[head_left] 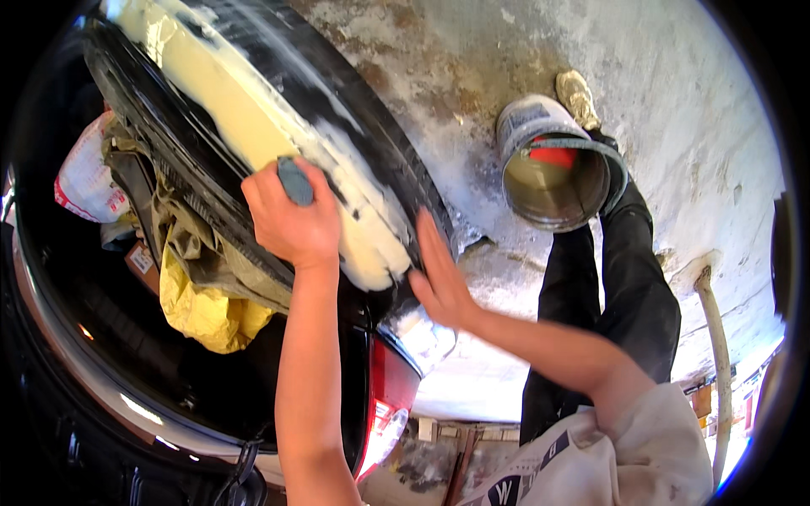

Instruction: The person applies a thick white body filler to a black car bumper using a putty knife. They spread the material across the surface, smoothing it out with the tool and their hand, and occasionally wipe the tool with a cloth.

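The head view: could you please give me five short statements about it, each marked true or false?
1. The left hand holds a grey-green block. True.
2. The right hand makes a tight fist. False: it is open, at the edge of the black panel.
3. Something red shows inside the bucket. True.
4. The bucket is at the picture's left. False: it is at the right.
5. The pale yellow coating covers part of the panel. True.

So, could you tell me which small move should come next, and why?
I'd probably slide the grey block in the left hand toward the lower end of the cream coating, where its edge looks ragged and dark spots show.
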{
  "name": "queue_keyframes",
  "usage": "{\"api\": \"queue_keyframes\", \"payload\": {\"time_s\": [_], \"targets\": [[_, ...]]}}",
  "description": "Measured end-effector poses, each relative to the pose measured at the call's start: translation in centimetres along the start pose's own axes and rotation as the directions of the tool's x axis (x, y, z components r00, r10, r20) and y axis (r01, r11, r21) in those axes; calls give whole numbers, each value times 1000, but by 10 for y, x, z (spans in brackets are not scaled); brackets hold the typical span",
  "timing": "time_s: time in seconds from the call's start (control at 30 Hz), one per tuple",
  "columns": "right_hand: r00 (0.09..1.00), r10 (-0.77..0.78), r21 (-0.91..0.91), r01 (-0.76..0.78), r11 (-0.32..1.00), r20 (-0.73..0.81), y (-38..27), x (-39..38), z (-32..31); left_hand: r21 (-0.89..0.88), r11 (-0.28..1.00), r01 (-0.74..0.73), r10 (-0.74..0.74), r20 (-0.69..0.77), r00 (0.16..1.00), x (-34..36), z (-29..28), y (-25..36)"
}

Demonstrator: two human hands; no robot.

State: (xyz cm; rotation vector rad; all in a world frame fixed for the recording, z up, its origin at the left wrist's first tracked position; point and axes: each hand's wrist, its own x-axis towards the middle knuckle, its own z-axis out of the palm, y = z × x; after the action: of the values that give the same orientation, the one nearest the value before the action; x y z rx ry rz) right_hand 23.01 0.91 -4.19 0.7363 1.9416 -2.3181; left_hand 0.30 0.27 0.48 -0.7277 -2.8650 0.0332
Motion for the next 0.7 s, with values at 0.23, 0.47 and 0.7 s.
{"api": "queue_keyframes", "payload": {"time_s": [0.23, 0.47, 0.7], "targets": [[999, 33, -23, -34, 999, -44, 4, 22, 1, -38, 998, -40, 39, -31, 999, 1, 4, -2], [999, -39, -8, 39, 999, -33, 13, 11, -2, -34, 998, -58, 57, -46, 997, -1, 4, -4], [1000, -4, 16, 4, 1000, -28, -10, 51, -8, -26, 996, -82, 80, -76, 994, 0, 6, -6]]}}
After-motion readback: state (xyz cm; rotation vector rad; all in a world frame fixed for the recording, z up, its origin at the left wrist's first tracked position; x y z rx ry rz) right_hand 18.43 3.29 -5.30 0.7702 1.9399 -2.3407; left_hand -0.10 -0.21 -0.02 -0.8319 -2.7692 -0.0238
